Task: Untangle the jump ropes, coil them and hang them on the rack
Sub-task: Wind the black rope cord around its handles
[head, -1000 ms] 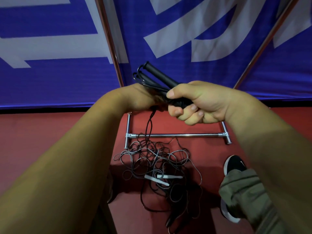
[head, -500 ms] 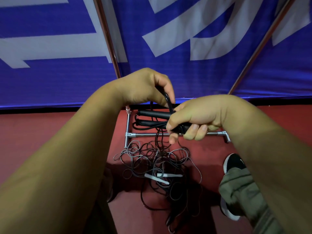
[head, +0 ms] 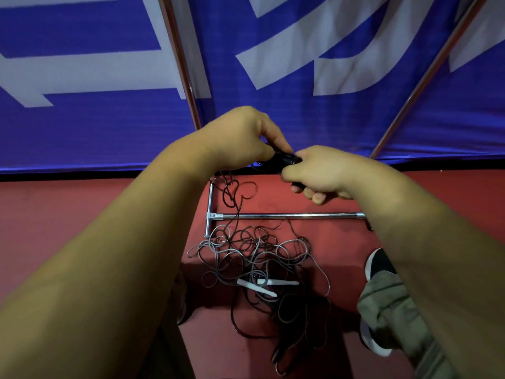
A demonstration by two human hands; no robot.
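Observation:
Both hands meet above the rack's base. My left hand (head: 243, 138) and my right hand (head: 317, 173) grip the black handles of a black jump rope (head: 281, 161) between them; the handles are mostly hidden by my fingers. Its thin black cord (head: 235, 195) hangs down in loops to the floor. Below lies a tangled pile of grey and black ropes (head: 257, 255) with two white handles (head: 269, 285) in it. The chrome rack's base bar (head: 289, 215) runs across the red floor behind the pile, and its two slanted poles (head: 180, 58) rise in front of the blue banner.
A blue and white banner (head: 82, 127) fills the background down to the red floor (head: 82, 214). My right foot in a black shoe (head: 378, 265) and olive trouser leg (head: 393, 315) stand right of the pile. The rack's second pole (head: 426, 80) slants up to the right.
The handles were first held up pointing left and high, then lowered; now both hands have closed tighter around them and the coiled loops are no longer visible, with cord dangling below.

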